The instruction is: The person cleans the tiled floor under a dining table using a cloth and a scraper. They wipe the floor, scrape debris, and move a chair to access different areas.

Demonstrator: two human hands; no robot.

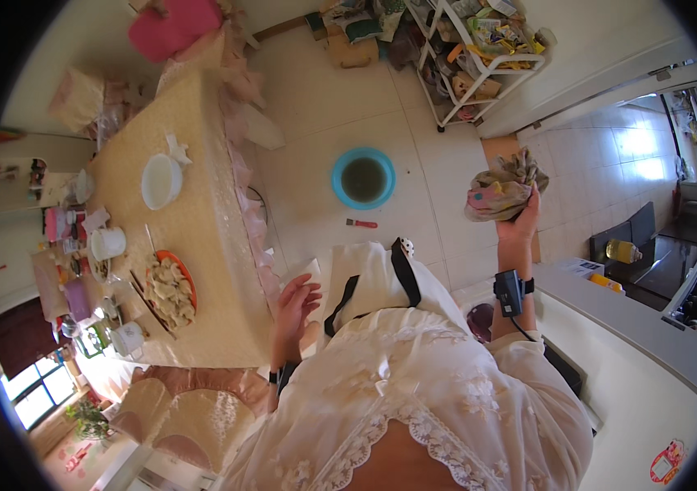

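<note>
My right hand (521,221) is closed around a crumpled, stained cloth (502,191) with pink and yellow patches, held out to the right. My left hand (297,301) hangs beside the table's edge, fingers loosely bent and apart, with nothing in it. On the tiled floor ahead stands a light-blue plastic basin (336,178) of murky dark water. A small scraper with a red handle (362,223) lies on the floor just on my side of the basin.
At left, a cloth-covered table (213,184) bears an orange plate of dumplings (170,288), chopsticks (152,305), a white bowl (161,181) and a white mug (108,243). A loaded white trolley (483,80) stands at the back right, near a doorway. A counter (624,325) runs along the right.
</note>
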